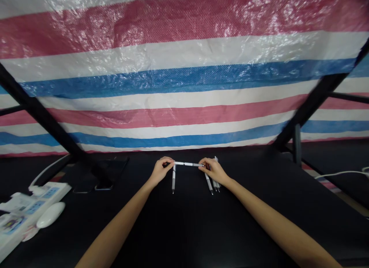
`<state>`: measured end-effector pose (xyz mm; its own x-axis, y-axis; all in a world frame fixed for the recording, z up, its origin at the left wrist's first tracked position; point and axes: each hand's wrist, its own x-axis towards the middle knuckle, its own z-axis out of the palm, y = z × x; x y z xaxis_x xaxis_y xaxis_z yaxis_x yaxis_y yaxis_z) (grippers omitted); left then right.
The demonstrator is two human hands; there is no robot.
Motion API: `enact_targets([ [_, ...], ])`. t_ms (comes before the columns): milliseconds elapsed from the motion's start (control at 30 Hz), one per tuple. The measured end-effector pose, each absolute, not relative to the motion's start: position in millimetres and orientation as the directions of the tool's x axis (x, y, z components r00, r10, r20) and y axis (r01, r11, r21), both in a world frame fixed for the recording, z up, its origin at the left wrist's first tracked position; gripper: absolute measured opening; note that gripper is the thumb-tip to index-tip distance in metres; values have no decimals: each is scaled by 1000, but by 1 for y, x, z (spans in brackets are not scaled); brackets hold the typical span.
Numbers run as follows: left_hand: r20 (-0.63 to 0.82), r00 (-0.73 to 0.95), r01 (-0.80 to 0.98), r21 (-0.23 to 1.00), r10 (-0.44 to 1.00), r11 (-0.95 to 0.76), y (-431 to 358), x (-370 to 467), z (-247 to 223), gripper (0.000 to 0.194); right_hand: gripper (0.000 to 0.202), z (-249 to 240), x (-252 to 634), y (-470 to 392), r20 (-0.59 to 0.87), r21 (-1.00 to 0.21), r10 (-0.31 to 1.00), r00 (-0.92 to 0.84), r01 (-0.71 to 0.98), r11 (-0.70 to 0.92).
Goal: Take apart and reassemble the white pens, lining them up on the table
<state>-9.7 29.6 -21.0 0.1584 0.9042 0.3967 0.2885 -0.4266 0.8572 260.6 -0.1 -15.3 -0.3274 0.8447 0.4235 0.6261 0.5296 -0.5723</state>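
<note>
A white pen with a grey grip (187, 164) lies crosswise between my two hands. My left hand (160, 170) pinches its left end between thumb and fingers. The tip end on the right is in the closed fingers of my right hand (213, 170). Below my left fingertips a second pen (173, 178) points toward me, its upper end meeting the crosswise one; whether they touch I cannot tell. Several more pens (209, 184) lie side by side under and beside my right hand, tips toward me, partly hidden by it.
A white power strip (54, 197) with plugs and a white mouse (51, 215) sit at the left of the black table (184, 229). Dark frame bars (57, 125) slant on both sides. A striped plastic sheet (184, 79) hangs behind. A white cable (340, 173) runs at right.
</note>
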Motion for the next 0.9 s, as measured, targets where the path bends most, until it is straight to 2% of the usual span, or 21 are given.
enact_targets([
  [567, 355, 198, 258, 880, 914, -398, 28, -10, -21, 17, 46, -8, 260, -2, 371, -518, 843, -390, 666, 536],
  [900, 361, 243, 253, 872, 900, -418, 27, -10, -20, 21, 61, -8, 260, -2, 335, -512, 867, -369, 701, 496],
])
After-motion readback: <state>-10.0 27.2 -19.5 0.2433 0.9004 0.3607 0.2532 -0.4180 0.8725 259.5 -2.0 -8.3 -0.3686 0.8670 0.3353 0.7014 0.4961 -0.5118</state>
